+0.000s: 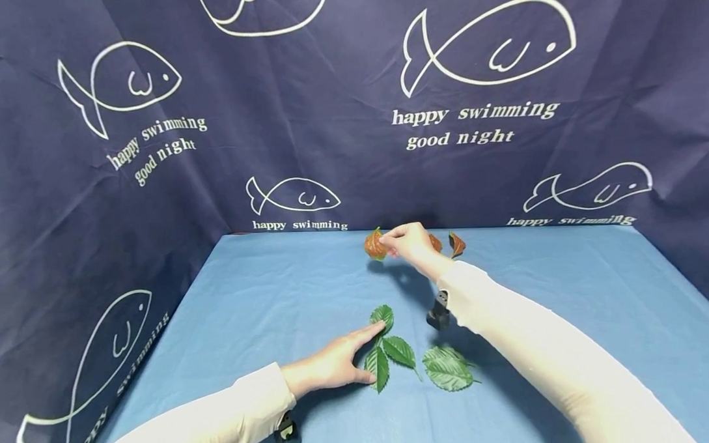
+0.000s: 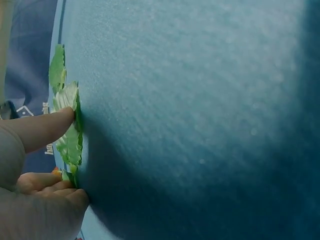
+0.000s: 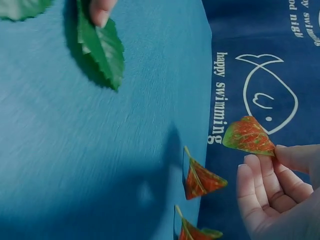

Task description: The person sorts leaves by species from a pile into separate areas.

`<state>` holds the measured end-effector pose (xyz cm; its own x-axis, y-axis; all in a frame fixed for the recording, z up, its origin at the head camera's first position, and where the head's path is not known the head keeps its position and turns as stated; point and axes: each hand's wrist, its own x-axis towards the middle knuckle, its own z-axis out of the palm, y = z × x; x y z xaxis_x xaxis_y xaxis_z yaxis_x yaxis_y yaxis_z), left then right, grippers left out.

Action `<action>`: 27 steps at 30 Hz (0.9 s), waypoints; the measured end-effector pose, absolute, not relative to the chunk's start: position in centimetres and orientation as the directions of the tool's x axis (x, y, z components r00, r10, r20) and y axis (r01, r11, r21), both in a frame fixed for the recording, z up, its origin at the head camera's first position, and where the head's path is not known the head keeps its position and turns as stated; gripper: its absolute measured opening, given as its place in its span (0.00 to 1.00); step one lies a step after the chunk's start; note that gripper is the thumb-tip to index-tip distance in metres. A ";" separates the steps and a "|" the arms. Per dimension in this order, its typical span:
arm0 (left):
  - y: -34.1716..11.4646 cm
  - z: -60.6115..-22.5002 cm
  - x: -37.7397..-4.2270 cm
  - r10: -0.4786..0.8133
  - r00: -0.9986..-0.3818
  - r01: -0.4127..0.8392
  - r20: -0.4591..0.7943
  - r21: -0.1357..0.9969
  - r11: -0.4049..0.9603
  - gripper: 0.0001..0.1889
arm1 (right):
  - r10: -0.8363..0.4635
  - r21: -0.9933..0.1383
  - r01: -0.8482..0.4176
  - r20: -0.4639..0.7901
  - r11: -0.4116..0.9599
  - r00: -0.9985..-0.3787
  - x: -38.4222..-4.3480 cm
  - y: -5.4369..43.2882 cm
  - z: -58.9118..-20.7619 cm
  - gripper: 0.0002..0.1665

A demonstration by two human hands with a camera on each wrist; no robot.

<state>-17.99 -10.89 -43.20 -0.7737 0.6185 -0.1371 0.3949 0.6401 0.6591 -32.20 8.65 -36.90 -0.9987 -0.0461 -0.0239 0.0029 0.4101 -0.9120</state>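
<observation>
Between the thumb and fingers of my right hand [image 1: 414, 243] is a red-orange leaf [image 3: 248, 136] with a green edge, lifted above the far part of the table. Two similar leaves, a red one [image 3: 202, 181] and another red one [image 3: 192, 231], lie just beyond that hand. My left hand [image 1: 333, 364] reaches over three green leaves with its fingers extended. Its fingertips touch the top green leaf [image 1: 381, 316], while the thumb rests on the lower green leaf [image 1: 380, 370]. A third green leaf [image 1: 400, 350] lies to the right of these.
Some overlapping green leaves [image 1: 447, 369] lie to the right, close to my right forearm. The blue tablecloth [image 1: 263, 296] runs back to a dark blue curtain [image 1: 351, 117] printed with white fish. Black wrist devices sit at both cuffs, one at the right cuff [image 1: 438, 313].
</observation>
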 end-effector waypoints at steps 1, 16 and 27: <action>-10.9 -43.2 -18.0 0.619 -0.774 0.396 -0.137 0.658 0.640 0.48 | -0.034 -0.910 0.010 -0.026 0.415 -0.999 -32.4 8.3 -37.0 0.12; -11.1 -43.2 -18.2 0.615 -0.773 0.393 -0.159 0.640 0.660 0.48 | 0.099 -0.866 0.127 -0.090 0.484 -0.991 -35.8 4.2 -38.6 0.10; -11.1 -43.2 -18.2 0.614 -0.773 0.393 -0.159 0.639 0.661 0.47 | 0.155 -0.832 0.209 -0.149 0.513 -0.977 -37.9 1.9 -39.7 0.07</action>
